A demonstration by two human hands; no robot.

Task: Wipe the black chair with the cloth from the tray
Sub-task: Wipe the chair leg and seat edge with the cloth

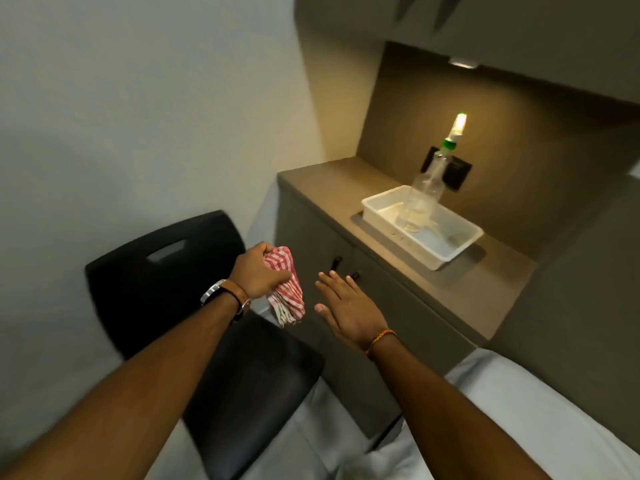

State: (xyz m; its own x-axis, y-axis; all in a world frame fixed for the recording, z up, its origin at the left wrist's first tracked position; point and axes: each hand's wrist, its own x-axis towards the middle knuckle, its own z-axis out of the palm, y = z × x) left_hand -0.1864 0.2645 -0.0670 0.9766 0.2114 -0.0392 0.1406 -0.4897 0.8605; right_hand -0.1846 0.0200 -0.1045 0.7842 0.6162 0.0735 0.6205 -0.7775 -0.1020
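Note:
A black chair (145, 292) stands at the lower left, its backrest against the wall and its seat under my left forearm. My left hand (258, 273) is closed around a bunched red-and-white checked cloth (287, 289), which hangs above the seat's right side, level with the backrest's right edge. My right hand (346, 308) hovers flat beside the cloth, fingers spread, holding nothing. The white tray (446, 252) sits on the brown counter to the right.
A clear spray bottle (427, 188) with a green collar stands in the tray. The brown cabinet (398, 306) with dark door handles stands right of the chair. A white bed surface (540, 417) lies at the lower right. A pale wall rises behind the chair.

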